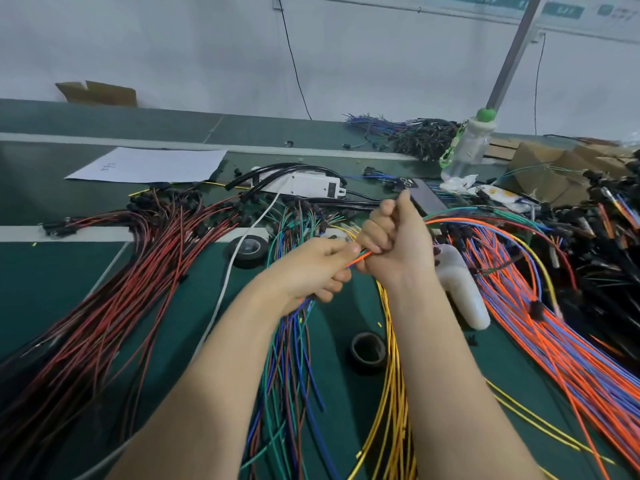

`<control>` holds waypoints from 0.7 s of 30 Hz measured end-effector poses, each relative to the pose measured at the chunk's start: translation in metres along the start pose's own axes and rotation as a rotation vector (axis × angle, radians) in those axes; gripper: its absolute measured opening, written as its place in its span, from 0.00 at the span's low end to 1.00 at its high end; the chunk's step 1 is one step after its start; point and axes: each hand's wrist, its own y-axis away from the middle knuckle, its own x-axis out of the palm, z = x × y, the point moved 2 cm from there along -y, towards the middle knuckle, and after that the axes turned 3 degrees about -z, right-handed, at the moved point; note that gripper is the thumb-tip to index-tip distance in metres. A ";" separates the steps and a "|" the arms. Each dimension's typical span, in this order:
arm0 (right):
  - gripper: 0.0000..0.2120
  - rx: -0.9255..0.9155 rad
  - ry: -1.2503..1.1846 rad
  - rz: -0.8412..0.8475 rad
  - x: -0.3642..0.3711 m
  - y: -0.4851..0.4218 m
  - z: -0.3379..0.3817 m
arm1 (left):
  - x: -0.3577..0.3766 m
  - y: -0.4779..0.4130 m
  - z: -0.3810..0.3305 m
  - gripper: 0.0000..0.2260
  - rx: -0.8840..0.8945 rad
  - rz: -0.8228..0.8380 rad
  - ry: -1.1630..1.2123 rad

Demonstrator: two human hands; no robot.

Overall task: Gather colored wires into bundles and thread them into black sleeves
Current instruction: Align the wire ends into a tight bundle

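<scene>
We see both hands meeting just above the middle of the view, each clamped on the same thin wire bundle [360, 258] of orange, green and blue strands. The left hand [311, 268] has its fingers curled round the bundle and pinches it at the tip. The right hand [394, 244] sits at its three o'clock in a closed fist round the same strands, knuckles almost touching the left fingertips. From the right fist the strands arc away toward three o'clock, over the orange and blue wires [554, 341] that fan across the green worktop [52, 271] from three to five o'clock. Below the left hand, toward six o'clock, green and blue wires [287, 368] hang under the forearm, and yellow wires [394, 393] run down beside them under the right forearm. Between those two groups we see a black tape roll [369, 353] lying flat. A wide sheaf of red wires [121, 289] spreads from nine to seven o'clock. At twelve o'clock of the hands lies a white box [311, 183] with black tubing [256, 178] curving along its left side. Toward eleven o'clock rests a sheet of paper [149, 165], and toward one o'clock a clear bottle [467, 147] with a green cap stands upright.
</scene>
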 end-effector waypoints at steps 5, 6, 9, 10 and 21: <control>0.24 -0.091 -0.080 -0.018 -0.009 -0.001 0.020 | -0.014 0.008 0.006 0.16 -0.089 0.148 0.006; 0.24 -0.086 -0.104 -0.010 -0.011 -0.001 0.022 | -0.014 0.007 0.006 0.16 -0.084 0.129 -0.001; 0.21 -0.007 -0.057 0.011 -0.010 -0.002 0.013 | -0.009 0.002 0.006 0.15 -0.040 0.008 -0.044; 0.21 0.024 -0.007 0.012 -0.009 -0.002 0.008 | -0.006 0.000 0.006 0.15 -0.026 -0.022 -0.058; 0.23 -0.091 -0.059 -0.060 -0.007 -0.003 0.013 | -0.005 0.001 0.000 0.13 0.015 0.008 -0.043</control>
